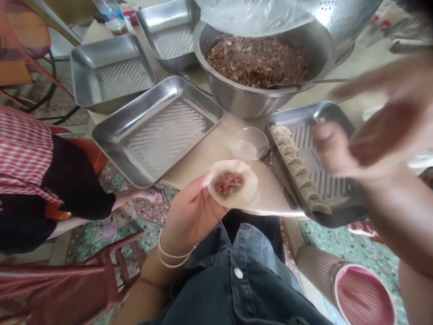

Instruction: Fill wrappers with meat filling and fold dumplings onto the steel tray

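My left hand (194,207) holds a round dumpling wrapper (251,185) by its edge, with a mound of meat filling (229,183) in its middle. Blurred by motion, my right hand (382,122) hangs over the right tray, thumb and fingers apart, nothing seen in it. Beneath it, a metal tray (338,180) carries a row of folded dumplings (297,167) along its left side. Behind the wrapper stands a small clear dish (250,142). A large steel bowl (250,101) contains more filling (257,58), with a utensil handle (311,83) lying across its rim.
Three metal trays (162,131), (111,74), (169,34) stand at the left of the table. A spoon (280,183) lies beside the dumpling tray. Clear plastic (257,18) covers the bowl's back, near a colander (341,22). A bin (321,271), a red chair (77,280) and a seated person (27,153) are around.
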A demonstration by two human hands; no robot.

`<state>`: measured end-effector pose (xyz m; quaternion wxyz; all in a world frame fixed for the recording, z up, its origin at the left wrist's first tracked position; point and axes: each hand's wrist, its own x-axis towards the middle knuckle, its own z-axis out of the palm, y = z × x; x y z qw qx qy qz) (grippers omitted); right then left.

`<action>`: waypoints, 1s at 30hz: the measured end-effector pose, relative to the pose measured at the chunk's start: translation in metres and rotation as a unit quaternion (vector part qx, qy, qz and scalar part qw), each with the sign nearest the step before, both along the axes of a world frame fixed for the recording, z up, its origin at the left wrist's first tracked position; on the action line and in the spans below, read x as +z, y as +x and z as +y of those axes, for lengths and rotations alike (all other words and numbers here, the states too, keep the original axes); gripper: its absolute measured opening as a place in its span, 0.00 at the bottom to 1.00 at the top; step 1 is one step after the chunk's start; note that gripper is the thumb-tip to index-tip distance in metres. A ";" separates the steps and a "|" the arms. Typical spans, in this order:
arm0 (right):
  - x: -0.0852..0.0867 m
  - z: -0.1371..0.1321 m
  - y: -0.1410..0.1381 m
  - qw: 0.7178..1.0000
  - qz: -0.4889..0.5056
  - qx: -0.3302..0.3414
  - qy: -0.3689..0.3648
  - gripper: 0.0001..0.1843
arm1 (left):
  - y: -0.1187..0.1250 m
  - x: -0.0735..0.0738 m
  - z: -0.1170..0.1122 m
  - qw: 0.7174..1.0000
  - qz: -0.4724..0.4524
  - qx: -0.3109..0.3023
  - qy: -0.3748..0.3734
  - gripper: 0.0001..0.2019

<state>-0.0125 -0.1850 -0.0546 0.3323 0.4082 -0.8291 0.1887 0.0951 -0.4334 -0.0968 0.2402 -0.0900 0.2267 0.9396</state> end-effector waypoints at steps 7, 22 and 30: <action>-0.031 -0.046 0.009 0.958 -0.140 0.084 0.234 0.36 | -0.001 -0.001 -0.009 0.998 -0.024 0.051 -0.034 0.19; -0.031 -0.048 0.080 0.982 -0.088 0.134 0.096 0.21 | -0.011 0.008 0.004 0.996 -0.030 0.082 -0.026 0.21; -0.032 -0.048 0.076 0.990 -0.099 0.089 0.056 0.29 | -0.006 0.007 0.002 0.998 -0.029 0.051 0.014 0.22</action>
